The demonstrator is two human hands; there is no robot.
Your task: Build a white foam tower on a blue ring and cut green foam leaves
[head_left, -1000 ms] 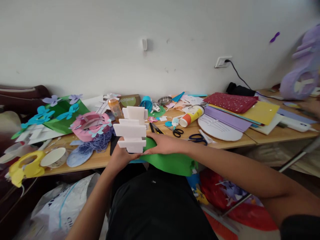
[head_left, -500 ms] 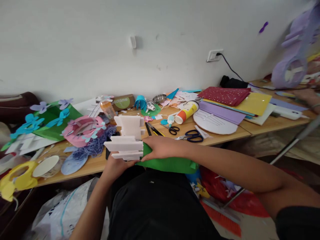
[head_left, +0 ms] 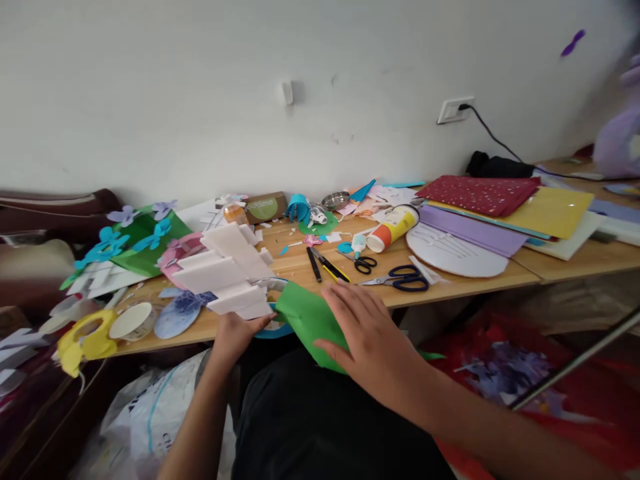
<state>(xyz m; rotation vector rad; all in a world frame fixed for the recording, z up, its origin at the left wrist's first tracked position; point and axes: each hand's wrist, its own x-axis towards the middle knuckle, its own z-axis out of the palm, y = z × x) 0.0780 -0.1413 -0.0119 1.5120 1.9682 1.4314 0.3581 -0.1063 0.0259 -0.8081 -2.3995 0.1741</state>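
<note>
The left hand grips a tilted white stepped foam piece from below; beside it, the right hand lies open, flat on green paper.

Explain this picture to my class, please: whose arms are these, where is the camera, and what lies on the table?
There is no machine here. A person wears a camera on the head, so you look forward and down at their own two arms. The left hand holds up a white foam piece made of stacked strips. The right hand lies flat and open on a green sheet hanging over the near edge of the wooden table. On the table lie blue-handled scissors, smaller black scissors, a tipped-over glue bottle, stacked coloured sheets and a white paper cup. Paper flowers sit at the far left.
</note>
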